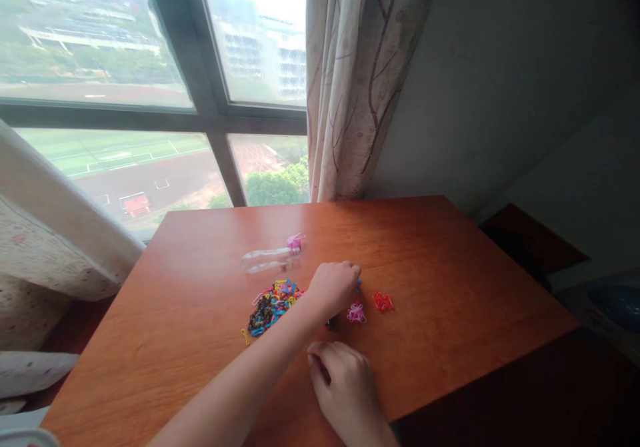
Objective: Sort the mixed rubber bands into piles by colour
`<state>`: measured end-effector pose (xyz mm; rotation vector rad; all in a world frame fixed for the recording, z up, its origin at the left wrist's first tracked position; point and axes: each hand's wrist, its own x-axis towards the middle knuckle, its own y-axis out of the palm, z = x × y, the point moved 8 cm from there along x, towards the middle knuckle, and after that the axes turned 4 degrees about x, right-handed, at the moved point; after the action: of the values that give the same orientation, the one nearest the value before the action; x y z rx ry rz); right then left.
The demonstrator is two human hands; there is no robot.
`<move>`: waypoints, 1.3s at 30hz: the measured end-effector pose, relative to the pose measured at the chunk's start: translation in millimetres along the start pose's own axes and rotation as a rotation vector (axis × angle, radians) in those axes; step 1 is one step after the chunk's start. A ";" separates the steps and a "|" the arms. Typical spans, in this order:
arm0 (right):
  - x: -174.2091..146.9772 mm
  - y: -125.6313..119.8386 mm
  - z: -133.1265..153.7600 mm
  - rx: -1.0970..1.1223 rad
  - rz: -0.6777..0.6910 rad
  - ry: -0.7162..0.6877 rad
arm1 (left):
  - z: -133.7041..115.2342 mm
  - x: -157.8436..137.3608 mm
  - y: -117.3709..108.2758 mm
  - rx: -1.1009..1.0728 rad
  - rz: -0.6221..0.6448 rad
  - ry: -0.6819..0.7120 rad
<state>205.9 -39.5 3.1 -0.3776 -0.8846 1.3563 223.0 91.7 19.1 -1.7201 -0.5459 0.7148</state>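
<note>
- Daylight is coming through a dark-framed glass window [213, 120], beyond which a green sports field [117, 157] and pale buildings [273, 60] are showing.
- Beside it, a pale fabric curtain printed with dark branches [345, 80] is hanging against a dim grey wall [475, 87].
- Below the window, a glossy reddish-brown wooden table [450, 267] is reflecting the light near its far left corner.
- On the table, a mixed pile of small multicoloured looped bands [280, 303] is lying left of the left wrist, partly behind the forearm.
- Small separate clusters of pink bands [357, 313] and red bands [383, 301] are lying to the right of that wrist.
- Behind the pile, a long transparent plastic object with a pink end [267, 259] is resting.
- The left hand [335, 283] is curling downward beside some blue bands [359, 285]; its fingertips are hiding, so I cannot tell what it grips.
- Nearer, the right hand [345, 377] is bending loosely, half closed; whether it is holding anything, I cannot tell.
</note>
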 end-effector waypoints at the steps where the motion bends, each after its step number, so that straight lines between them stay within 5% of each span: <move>1: -0.1 -0.1 0.3 -0.002 0.004 0.000 | 0.8 -0.6 -0.7 -0.005 -0.004 -0.005; 7: 1.7 -1.7 2.3 0.005 0.016 0.008 | 8.7 -17.3 -20.8 -0.038 -0.115 -0.046; 13: 2.3 0.0 1.8 -0.030 0.042 0.021 | 27.8 -78.3 -40.3 -0.091 -0.257 -0.111; 23: 12.1 6.7 13.1 -0.080 0.068 -0.015 | 57.8 -185.8 12.2 -0.305 -0.495 -0.209; 39: 20.2 12.2 22.0 0.127 -0.009 0.014 | 63.4 -200.2 35.2 -0.316 -0.551 -0.252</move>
<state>180.8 -23.2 15.2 -0.2846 -0.7838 1.3925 36.3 -10.5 10.2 -1.6556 -1.3053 0.4609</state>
